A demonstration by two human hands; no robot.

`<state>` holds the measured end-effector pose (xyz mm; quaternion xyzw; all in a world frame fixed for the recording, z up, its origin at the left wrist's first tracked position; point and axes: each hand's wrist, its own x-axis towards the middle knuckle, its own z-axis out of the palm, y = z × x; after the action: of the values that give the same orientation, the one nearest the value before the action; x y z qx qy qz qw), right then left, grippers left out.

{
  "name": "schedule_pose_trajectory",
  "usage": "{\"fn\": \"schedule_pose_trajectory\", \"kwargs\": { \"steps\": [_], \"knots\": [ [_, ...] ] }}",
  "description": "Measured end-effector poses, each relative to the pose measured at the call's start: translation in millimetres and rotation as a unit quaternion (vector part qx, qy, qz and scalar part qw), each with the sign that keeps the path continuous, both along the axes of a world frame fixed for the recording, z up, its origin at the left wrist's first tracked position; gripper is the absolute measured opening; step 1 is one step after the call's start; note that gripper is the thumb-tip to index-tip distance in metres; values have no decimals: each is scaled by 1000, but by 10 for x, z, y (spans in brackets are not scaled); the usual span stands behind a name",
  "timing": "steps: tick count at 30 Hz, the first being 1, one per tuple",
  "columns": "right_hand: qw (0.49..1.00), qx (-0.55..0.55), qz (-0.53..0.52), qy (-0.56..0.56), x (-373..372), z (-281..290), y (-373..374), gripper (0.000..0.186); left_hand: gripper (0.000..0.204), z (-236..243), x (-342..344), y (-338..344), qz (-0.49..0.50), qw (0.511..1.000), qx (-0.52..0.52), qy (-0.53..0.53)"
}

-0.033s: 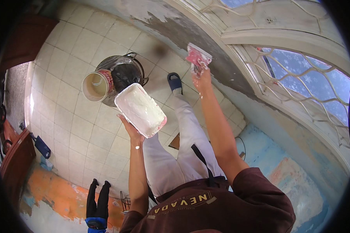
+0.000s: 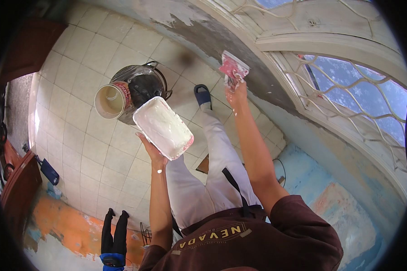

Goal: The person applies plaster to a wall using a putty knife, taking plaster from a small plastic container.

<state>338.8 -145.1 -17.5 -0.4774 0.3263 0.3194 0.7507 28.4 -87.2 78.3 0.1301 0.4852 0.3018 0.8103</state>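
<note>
My left hand point(image 2: 154, 152) holds a rectangular tub point(image 2: 163, 126) from below and the side. White paste coats the tub's inside, with pink smears at one corner. Grasped in my right hand point(image 2: 236, 88) is a wide putty knife point(image 2: 234, 64), its blade smeared with pink and white. The blade is up close to the wall point(image 2: 262, 74) below the window, at a grey-brown plastered band; whether it touches cannot be told. White splashes dot my right hand and forearm.
An open bucket point(image 2: 109, 101) with pale contents stands beside a black bag point(image 2: 147, 83) on a round stool-like stand. My slippered foot point(image 2: 202, 94) is on the tiled floor point(image 2: 106, 165). White grilles point(image 2: 357, 92) cover the window on the right. Dark wooden furniture point(image 2: 20, 185) stands at the left.
My right hand and the putty knife have shifted slightly to the right along the wall. The tub in my left hand stays nearly still.
</note>
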Motion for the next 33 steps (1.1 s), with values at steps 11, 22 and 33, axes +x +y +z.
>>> {"fn": "schedule_pose_trajectory", "kwargs": {
  "steps": [11,22,33],
  "knots": [
    [1000,25,-8,-15,142,531,187,21,81,-131,165,-78,-27,998,-41,43],
    [997,42,-59,-10,283,735,248,14,80,-98,219,-62,-48,998,-29,11],
    [989,27,51,-137,-260,757,276,21,80,-24,152,-43,-36,998,-38,33]
  ]
}}
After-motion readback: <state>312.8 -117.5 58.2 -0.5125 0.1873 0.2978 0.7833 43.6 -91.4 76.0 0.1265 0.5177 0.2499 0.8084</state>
